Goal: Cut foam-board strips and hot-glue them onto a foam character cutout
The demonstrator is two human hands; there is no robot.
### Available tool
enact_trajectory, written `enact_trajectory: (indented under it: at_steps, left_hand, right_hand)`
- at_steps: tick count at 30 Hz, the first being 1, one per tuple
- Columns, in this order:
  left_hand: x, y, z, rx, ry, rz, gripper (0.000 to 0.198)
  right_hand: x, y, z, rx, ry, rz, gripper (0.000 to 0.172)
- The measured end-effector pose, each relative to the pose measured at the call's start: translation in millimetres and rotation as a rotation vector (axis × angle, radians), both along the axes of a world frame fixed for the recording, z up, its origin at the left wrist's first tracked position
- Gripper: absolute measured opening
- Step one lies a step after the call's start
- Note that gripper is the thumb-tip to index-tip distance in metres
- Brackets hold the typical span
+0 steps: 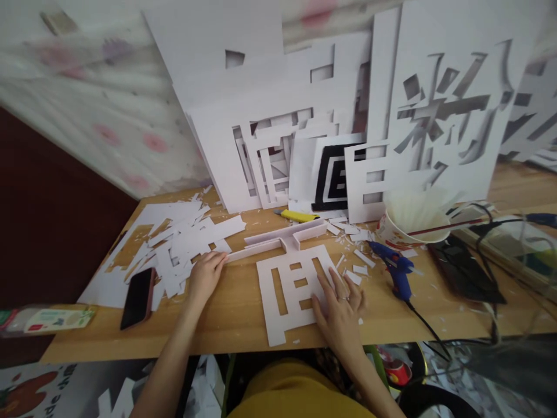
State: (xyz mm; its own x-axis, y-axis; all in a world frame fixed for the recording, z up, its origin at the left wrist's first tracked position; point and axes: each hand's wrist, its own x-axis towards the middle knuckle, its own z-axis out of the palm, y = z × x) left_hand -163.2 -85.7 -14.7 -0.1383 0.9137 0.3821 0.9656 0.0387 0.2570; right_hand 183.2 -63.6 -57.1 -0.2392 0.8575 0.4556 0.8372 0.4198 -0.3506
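Your right hand (342, 305) lies spread flat on the white cut-out character (289, 290) near the bench's (226, 319) front edge, probably pinning it, while your left hand (204, 276), fingers loosely together, not gripping, steadies the end of the foam strip (270, 244) just above it.

soft daylight, blurred warped edges, faint shadows

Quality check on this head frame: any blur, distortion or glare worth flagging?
Head view: wide-angle bowing curves the table; focus is sharpest around the left hand, right hand and white cut-out letter; the wallpaper upper left and the far right edge smear; light is soft and even, with faint shadows under the hands and no harsh glare.
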Motion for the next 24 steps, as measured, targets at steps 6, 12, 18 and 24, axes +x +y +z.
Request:
enact_trajectory:
  at_steps: [6,12,18,24]
  left_hand:
    - [3.0,-2.3,2.3,0.011,-0.021,0.004,0.032]
    - [2.0,-2.4,9.1,0.019,-0.044,-0.002,0.033]
    - [7.1,-2.1,4.2,0.028,-0.056,-0.008,0.032]
    - [6.6,-2.3,3.1,0.008,-0.070,0.003,0.032]
  right_hand:
    - [-2.3,1.8,-5.1,-0.024,-0.057,0.004,0.038]
    - [-0.4,1.3,-3.0,-0.070,-0.032,0.023,0.037]
    - [-0.1,0.8,-1.7,-0.068,-0.040,0.023,0.036]
    - [-0.4,1.8,-1.6,-0.054,-0.046,0.026,0.035]
